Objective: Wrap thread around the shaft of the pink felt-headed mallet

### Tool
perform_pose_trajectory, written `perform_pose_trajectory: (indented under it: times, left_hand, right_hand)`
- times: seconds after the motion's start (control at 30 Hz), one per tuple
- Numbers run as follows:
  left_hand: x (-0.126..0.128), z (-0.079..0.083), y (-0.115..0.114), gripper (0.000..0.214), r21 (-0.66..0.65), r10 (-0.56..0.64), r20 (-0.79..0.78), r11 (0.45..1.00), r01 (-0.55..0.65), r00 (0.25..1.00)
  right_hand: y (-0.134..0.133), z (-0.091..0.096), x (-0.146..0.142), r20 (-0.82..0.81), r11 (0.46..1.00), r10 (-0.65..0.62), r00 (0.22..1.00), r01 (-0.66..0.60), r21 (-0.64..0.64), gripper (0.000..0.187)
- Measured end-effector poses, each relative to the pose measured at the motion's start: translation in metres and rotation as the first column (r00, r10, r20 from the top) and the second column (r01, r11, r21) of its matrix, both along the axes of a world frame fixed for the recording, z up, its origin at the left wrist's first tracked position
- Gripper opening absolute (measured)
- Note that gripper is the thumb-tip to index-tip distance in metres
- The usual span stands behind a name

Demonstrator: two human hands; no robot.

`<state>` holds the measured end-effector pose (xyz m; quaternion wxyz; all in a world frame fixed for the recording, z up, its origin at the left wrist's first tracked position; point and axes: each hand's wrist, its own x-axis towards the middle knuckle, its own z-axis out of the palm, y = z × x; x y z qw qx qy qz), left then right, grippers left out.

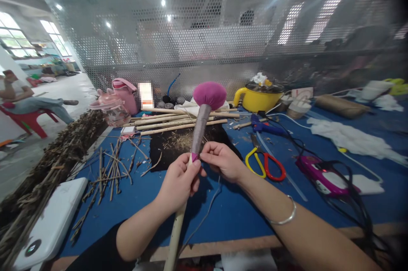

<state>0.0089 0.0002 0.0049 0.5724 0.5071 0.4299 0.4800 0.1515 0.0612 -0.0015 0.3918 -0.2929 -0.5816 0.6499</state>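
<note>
Your left hand (178,181) has its grip closed around the pale stick (177,230); your right hand (225,161) pinches grey thread (211,206) just beside it.

Head-height view, forward and steeply down

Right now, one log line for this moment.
left hand: gripping wooden stick; right hand: near grey wrap; pink head: atop wrap; scissors: on table

At frame centre, a mallet (201,128) over the bench (236,224) — twigs (100,171) left, sticks (165,124) behind, scissors (265,162) right, glue gun (270,129) behind them, pot (261,101) farther back.
</note>
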Motion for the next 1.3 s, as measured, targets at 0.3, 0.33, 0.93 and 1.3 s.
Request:
perform_pose_trajectory:
  times: [0.3,0.33,0.93,1.3]
  left_hand:
    - [0.0,-0.003,-0.005,0.035,-0.003,-0.161,-0.148,0.987,0.163,0.976]
    - [0.0,-0.004,-0.005,0.037,-0.005,-0.123,-0.187,0.992,0.124,0.975]
    - [-0.001,-0.001,0.0,0.032,0.087,0.146,-0.11,0.987,-0.137,0.983]
    - [0.001,0.003,0.002,0.03,-0.225,-0.074,0.07,0.97,0.088,0.995]
  right_hand:
    - [0.004,-0.005,0.003,-0.099,0.959,0.231,0.968,-0.244,-0.147,0.038]
    - [0.004,-0.006,0.002,-0.084,0.968,0.199,0.976,-0.21,-0.139,0.035]
    - [0.004,0.0,0.0,-0.115,1.0,0.009,0.993,-0.012,-0.021,0.03]
    - [0.006,-0.003,-0.001,-0.039,0.997,0.005,0.999,-0.008,-0.077,0.026]
